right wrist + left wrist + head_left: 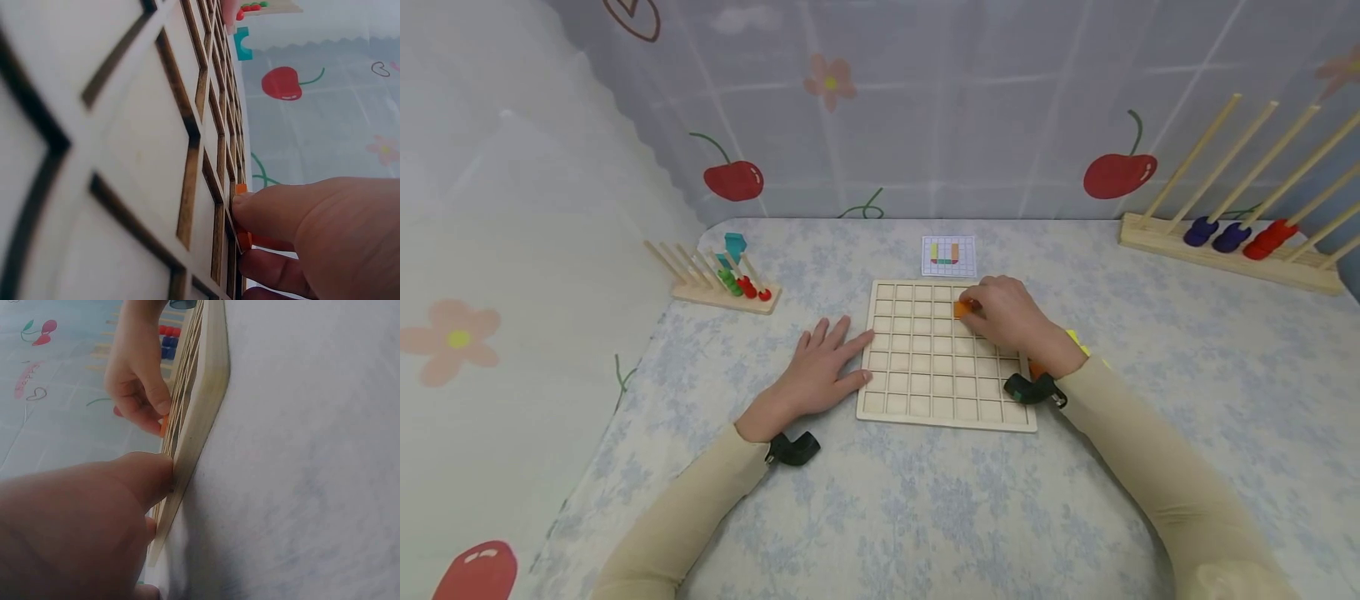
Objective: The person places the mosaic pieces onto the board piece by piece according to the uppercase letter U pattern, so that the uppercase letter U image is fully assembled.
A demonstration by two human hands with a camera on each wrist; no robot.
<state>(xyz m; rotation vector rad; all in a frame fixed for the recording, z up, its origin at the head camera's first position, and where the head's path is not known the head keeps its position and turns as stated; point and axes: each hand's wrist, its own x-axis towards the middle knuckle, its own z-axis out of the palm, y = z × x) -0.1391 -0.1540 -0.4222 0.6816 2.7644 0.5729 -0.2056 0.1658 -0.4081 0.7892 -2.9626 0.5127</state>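
A square wooden grid board (921, 362) lies flat on the table, its cells outlined by raised strips. Over its upper right cells, my right hand (1009, 312) pinches a small orange block (962, 309) between thumb and fingers. In the right wrist view the orange block (242, 188) sits right at the grid, partly covered by the thumb. My left hand (820, 375) rests palm down with fingers spread, its thumb and index fingertip at the board's left edge. Beyond the board is a small card (948, 256) printed with a coloured U shape on a grid.
Yellow pieces (1077, 338) and an orange piece (1037, 370) lie right of the board, partly hidden by my right wrist. A small peg rack (700, 293) with green and red beads and teal pieces (735, 243) stand back left. A larger peg rack (1187, 242) stands back right.
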